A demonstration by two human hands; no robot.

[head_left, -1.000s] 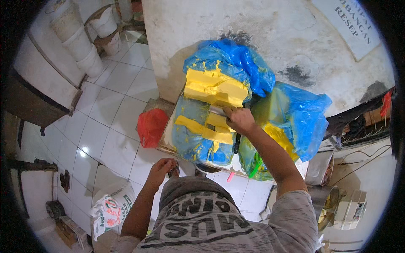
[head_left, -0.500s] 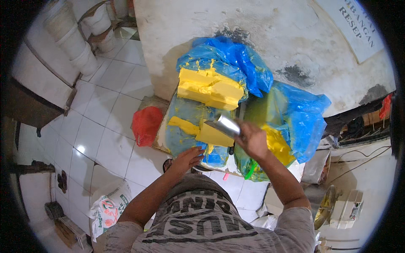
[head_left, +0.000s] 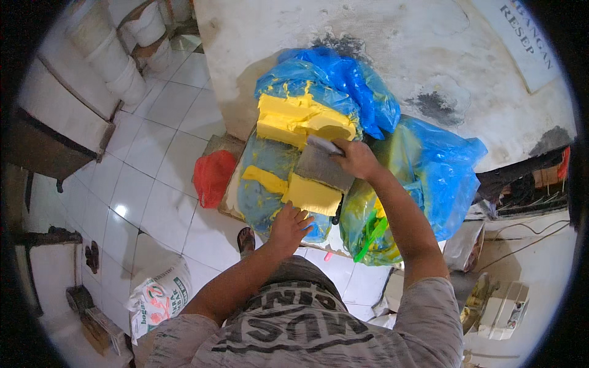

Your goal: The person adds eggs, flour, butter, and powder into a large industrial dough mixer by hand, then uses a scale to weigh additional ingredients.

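Observation:
My right hand [head_left: 358, 159] is closed round the silver handle of a dough scraper [head_left: 324, 165]. Its wide grey blade stands at the far side of a cut piece of yellow margarine [head_left: 311, 196]. Beyond it is the larger margarine block [head_left: 285, 119], with a rough, smeared top and a blue plastic bag [head_left: 334, 73] bunched behind. My left hand [head_left: 291, 228] is open, fingers apart, at the near edge of the cut piece; I cannot tell whether it touches. A thinner yellow strip [head_left: 265, 179] lies left of that piece on smeared blue plastic [head_left: 267, 153].
On the right stands another blue bag [head_left: 445, 175] with yellow inside, a green strip [head_left: 372, 239] at its front. A red plastic bag [head_left: 213, 178] sits left of the work surface. A white printed sack [head_left: 161, 300] rests on the tiled floor [head_left: 138, 162]; a stained wall [head_left: 417, 49] rises behind.
My right hand has moved the scraper up and left, turning its blade to the far side of the cut margarine. My left hand has shifted right, nearer that piece.

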